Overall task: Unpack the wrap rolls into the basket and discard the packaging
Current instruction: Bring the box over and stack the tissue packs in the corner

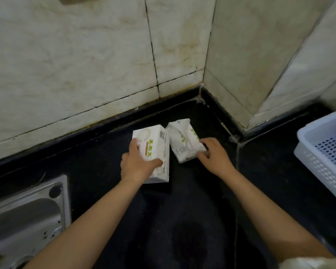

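Note:
Two white packs with green and yellow print lie side by side on the black countertop (192, 200), near the tiled corner. My left hand (137, 165) grips the left pack (155, 146), thumb across its near end and fingers along its left side. The right pack (183, 141) is crinkled and angled; my right hand (213, 154) holds its near right corner with curled fingers. A white perforated basket (318, 152) stands at the right edge, partly cut off by the frame.
A steel sink (25, 216) is set into the counter at the lower left. Marble-tiled walls (85, 65) close off the back and the right corner. Something pale shows at the bottom right edge.

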A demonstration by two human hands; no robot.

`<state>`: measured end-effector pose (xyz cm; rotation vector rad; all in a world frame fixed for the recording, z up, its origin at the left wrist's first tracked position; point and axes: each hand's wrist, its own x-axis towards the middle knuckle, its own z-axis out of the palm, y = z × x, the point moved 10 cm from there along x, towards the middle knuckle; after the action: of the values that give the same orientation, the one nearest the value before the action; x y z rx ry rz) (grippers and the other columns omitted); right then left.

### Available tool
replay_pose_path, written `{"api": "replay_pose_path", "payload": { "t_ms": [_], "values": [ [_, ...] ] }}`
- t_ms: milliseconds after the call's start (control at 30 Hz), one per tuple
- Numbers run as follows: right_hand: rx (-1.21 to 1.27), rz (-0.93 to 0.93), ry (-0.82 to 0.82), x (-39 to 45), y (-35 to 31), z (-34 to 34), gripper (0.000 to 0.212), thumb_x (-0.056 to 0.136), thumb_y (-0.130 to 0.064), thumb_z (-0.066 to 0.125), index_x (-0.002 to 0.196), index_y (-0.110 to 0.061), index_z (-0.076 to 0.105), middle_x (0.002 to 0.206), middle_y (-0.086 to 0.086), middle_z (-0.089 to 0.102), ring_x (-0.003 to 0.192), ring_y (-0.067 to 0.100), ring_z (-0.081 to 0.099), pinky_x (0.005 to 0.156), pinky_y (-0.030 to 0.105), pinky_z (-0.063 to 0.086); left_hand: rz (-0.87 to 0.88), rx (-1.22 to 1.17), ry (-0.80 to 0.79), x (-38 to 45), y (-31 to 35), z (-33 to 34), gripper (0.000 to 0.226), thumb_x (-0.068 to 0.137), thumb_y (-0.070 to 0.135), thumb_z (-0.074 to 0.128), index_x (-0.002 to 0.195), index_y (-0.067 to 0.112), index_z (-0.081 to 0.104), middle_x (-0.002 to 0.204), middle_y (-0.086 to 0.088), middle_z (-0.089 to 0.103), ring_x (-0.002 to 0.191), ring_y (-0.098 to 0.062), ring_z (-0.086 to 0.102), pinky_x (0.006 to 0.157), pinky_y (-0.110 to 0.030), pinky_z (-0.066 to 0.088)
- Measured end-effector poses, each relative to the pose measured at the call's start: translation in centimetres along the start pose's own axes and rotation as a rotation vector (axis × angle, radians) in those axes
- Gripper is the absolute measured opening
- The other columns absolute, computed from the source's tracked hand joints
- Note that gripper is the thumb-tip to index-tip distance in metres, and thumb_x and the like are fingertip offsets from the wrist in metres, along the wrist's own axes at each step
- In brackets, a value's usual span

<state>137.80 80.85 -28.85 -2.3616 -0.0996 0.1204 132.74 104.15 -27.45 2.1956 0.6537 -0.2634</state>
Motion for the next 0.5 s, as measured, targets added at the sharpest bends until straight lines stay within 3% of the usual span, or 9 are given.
{"api": "replay_pose_path", "payload": {
  "t_ms": [100,200,333,500],
  "values": [
    [0.012,-0.021,0.119,-1.3,2.0,-4.8,0.033,0.083,-0.004,0.058,0.116,-0.002,0.054,0.121,0.017,0.05,0.057,0.008,0.047,0.063,0.014,0.035,0.09,-0.114,-0.054,0.3,4.7,2.9,0.099,0.07,0.03,0.076,0.145,0.028,0.013,0.138,-0.012,0.037,0.123,-0.03,0.042,0.101,-0.042,0.039],
    [0.011,0.009,0.223,-2.5,3.9,-8.8,0.028,0.08,0.007,0.056,0.107,0.002,0.059,0.112,0.019,0.054,0.063,0.014,0.05,0.067,0.022,0.04,0.112,-0.149,-0.086,0.1,9.7,7.0,0.098,0.071,0.038,0.073,0.145,0.032,0.009,0.137,-0.013,0.032,0.125,-0.033,0.035,0.101,-0.045,0.038],
    [0.033,0.053,0.295,-4.2,6.3,-11.7,0.025,0.078,0.011,0.053,0.099,0.001,0.063,0.101,0.005,0.052,0.071,0.017,0.052,0.063,-0.003,0.038,0.046,-0.181,-0.118,-0.1,13.8,12.5,0.097,0.073,0.043,0.068,0.144,0.034,0.003,0.138,-0.015,0.024,0.128,-0.034,0.024,0.103,-0.046,0.031],
    [0.075,0.033,0.304,-5.8,8.1,-12.1,0.022,0.08,0.009,0.055,0.097,-0.001,0.064,0.099,0.0,0.052,0.067,0.011,0.053,0.065,-0.002,0.039,-0.122,-0.189,-0.044,2.5,14.6,15.8,0.099,0.075,0.045,0.066,0.146,0.028,-0.001,0.145,-0.019,0.014,0.132,-0.036,0.017,0.107,-0.049,0.026]
  ]
}}
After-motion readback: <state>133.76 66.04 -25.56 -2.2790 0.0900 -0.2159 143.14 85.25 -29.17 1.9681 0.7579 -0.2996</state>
